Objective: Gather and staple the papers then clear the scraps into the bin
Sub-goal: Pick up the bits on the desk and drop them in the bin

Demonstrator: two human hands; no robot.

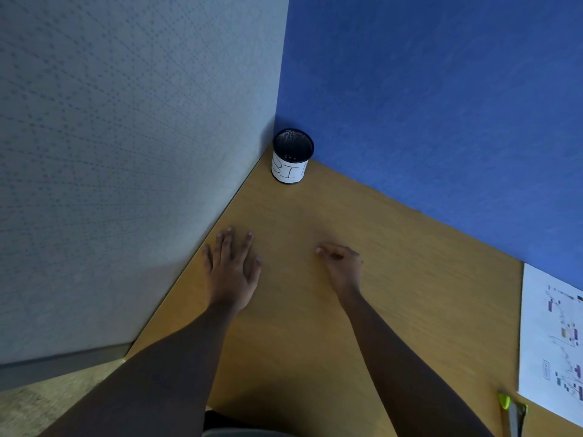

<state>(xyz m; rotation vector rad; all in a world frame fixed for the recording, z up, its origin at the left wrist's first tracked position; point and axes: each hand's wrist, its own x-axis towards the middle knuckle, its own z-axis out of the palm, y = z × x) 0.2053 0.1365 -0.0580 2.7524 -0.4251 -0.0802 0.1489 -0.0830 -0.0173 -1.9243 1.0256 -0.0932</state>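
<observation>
Wood-grain desk (pixel 315 342), set into a corner. Black mesh bin (pixel 291 156) with a white label stands upright at the far corner. Printed paper (pixel 552 339) lies flat at the right edge, with a green-tipped grey tool (pixel 515 411) just beside its near corner. Left hand (pixel 232 269) rests flat on the top.

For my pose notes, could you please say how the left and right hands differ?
The left hand lies flat with fingers spread straight; the right hand has curled fingers. The left hand is nearer the grey partition than the right hand. Both are over the desk.
</observation>
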